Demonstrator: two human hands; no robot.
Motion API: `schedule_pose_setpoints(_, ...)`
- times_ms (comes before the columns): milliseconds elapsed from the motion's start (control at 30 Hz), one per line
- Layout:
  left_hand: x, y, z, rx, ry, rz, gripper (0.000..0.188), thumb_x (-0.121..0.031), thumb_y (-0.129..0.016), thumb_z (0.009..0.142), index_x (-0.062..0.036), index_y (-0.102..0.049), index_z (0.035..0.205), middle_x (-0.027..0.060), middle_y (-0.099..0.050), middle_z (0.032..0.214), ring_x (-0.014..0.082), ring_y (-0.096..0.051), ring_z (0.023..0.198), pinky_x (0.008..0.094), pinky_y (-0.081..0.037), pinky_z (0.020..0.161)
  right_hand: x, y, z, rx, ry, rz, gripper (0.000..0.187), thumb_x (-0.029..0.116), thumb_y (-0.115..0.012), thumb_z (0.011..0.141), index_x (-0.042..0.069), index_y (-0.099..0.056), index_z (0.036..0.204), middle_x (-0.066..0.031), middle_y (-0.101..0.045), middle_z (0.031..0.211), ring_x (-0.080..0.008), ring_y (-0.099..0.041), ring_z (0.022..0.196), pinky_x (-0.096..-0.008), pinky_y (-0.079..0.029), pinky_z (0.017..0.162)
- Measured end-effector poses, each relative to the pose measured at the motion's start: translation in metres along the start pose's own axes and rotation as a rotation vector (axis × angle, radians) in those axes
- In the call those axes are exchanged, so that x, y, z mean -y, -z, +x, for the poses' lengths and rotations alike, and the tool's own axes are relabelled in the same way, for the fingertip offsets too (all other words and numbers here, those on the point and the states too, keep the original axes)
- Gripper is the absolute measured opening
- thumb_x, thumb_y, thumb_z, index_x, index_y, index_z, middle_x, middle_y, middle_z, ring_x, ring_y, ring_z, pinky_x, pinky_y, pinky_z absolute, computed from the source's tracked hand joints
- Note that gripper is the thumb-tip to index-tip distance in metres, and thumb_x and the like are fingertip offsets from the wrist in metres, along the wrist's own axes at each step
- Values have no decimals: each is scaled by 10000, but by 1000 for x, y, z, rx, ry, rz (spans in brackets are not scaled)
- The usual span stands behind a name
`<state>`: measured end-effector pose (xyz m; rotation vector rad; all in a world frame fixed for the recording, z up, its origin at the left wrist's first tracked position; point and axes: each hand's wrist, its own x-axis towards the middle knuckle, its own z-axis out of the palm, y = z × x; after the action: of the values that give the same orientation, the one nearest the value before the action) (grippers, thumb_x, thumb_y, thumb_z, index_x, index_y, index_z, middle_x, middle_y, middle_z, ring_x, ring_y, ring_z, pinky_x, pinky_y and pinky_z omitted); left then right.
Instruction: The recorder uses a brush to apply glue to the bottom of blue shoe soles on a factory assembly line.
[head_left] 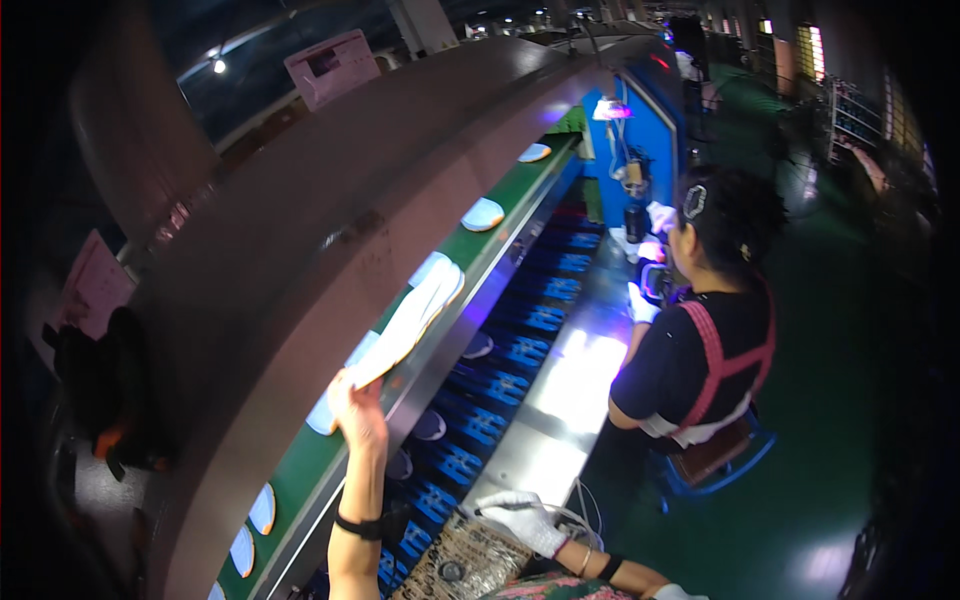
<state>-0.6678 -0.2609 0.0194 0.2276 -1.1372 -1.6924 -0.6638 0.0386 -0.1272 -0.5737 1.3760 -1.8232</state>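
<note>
My bare left hand (pixel 360 408) is closed on the near end of a white shoe sole (pixel 415 315) with an orange edge. The sole slants away from me, brightly lit, over the green conveyor belt (pixel 300 462). On the belt lie several pale blue sole pieces with orange tips, one of them a flat piece (pixel 482 214) further along. My right hand (pixel 525 520), in a white glove, is over a patterned cardboard piece (pixel 470 560). Its fingers are bent around a thin dark thing that I cannot make out.
A long brown hood (pixel 330 200) arches over the belt. Alongside runs a lower rack of blue holders (pixel 485 425) with several shoe parts, then a shiny metal table (pixel 560 410). A seated co-worker (pixel 720 330) in white gloves works by a blue machine (pixel 655 130) on the right.
</note>
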Motion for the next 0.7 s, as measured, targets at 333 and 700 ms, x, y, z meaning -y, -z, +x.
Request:
schedule_pose_setpoints(333, -110, 118, -179, -198, 190, 173, 317, -225, -589, 1032, -13, -572, 1267, 93, -682, 976, 182, -690, 858, 316, -570, 788, 13, -37, -42, -85, -124, 19, 199, 67, -706, 939, -19, -748, 1113, -64, -763, 1014, -111, -696, 912, -237, -565, 830)
schedule_pose_setpoints(700, -72, 231, -306, -294, 924, -125, 453, -410, -607, 980, -5, -634, 1181, 165, -723, 1063, 305, -721, 945, 440, -585, 882, 57, -108, -82, 9, -201, 610, 250, 14, -646, 950, -5, -703, 1193, -93, -715, 1201, -153, -674, 1058, -254, -537, 886)
